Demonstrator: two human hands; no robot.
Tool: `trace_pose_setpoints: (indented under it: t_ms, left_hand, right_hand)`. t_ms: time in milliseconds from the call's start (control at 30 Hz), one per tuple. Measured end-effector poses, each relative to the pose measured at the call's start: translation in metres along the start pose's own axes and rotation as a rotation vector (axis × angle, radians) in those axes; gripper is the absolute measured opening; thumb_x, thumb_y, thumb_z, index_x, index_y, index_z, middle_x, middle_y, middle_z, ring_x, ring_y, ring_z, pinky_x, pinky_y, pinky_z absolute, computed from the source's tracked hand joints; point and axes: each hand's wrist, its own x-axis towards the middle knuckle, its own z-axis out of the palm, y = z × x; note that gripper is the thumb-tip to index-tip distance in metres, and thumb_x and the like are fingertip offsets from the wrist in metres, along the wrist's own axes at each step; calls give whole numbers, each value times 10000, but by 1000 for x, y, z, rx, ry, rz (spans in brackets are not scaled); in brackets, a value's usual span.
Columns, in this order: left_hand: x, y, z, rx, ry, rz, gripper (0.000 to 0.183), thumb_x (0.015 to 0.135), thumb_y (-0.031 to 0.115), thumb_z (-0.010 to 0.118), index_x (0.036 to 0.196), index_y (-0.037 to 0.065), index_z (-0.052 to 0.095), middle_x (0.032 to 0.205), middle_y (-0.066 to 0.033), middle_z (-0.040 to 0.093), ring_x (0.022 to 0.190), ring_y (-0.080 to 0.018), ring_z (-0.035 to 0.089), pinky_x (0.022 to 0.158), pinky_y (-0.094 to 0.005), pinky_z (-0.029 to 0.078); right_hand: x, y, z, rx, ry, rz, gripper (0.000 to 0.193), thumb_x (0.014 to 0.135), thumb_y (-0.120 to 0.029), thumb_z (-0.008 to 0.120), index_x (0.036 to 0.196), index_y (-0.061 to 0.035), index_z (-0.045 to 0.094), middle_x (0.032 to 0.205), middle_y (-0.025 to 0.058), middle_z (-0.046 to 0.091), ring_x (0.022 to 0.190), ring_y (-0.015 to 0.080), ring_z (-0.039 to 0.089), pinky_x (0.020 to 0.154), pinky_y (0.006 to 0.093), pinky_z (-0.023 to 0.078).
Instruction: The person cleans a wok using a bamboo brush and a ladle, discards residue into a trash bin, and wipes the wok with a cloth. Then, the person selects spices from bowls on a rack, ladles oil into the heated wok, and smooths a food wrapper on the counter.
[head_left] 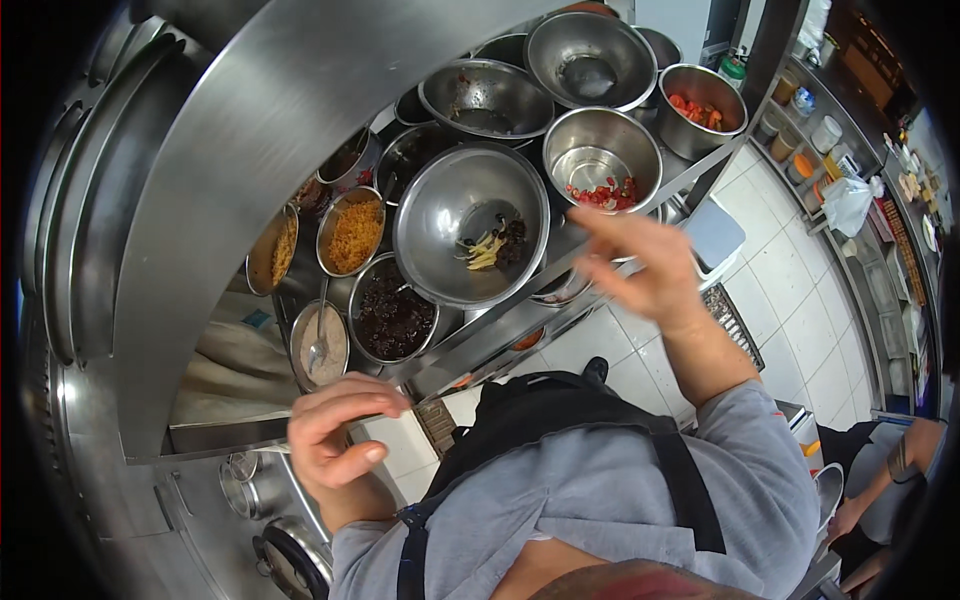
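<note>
A wide steel mixing bowl (430, 205) stands before me. Pale yellow strips (486, 251) and small dark pieces (514, 238) lie in its bottom. My right hand (640, 262) hovers by the near edge of a steel pot (575, 145) that holds chopped red chilies (612, 192). Its fingers are partly bent and apart, and I see nothing in them. Nearest to my left hand (340, 430) is a container of pale powder (318, 365) with a spoon (318, 335) in it. That hand is empty, its fingers curved and the thumb apart.
Around the bowl stand tubs of orange shreds (353, 238) and dark sauce (393, 318), other steel bowls (590, 50), and a pot of cut red pieces (697, 113). A broad steel shelf edge (190, 200) curves over the left. Another person's arm (895, 475) shows at lower right.
</note>
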Motion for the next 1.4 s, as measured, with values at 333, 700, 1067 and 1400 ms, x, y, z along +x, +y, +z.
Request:
trace_pose_setpoints:
  t_ms: [333,700,1067,1400]
  left_hand:
    - [184,41,64,661,-257,320,210,744,-18,657,946,21,700,893,-137,689,774,-271,670,671,-338,526]
    - [307,-58,157,1080,-1223,-137,455,724,169,705,1163,82,620,986,-192,674,951,-321,645,809,-415,516]
    - [302,-93,165,1088,-1386,-183,381,739,113,637,1119,103,657,999,-144,689,961,-304,653,807,-385,519]
    - [333,-91,129,652,-1255,-388,139,762,6,634,899,-13,616,767,-81,655,686,-148,658,574,-281,519]
  right_hand:
    - [-26,62,-44,3,345,349,325,785,-18,691,1106,11,655,662,41,603,558,82,543,552,224,425]
    - [-183,89,-53,74,424,852,308,878,-83,636,1166,24,617,684,11,558,548,61,510,494,198,413]
    - [-257,82,-62,-7,472,1146,304,894,-112,628,1168,18,613,661,-3,530,506,47,476,453,193,369]
    - [-245,89,-51,-21,363,1101,280,872,-122,639,1120,7,646,650,50,600,503,77,515,464,241,426]
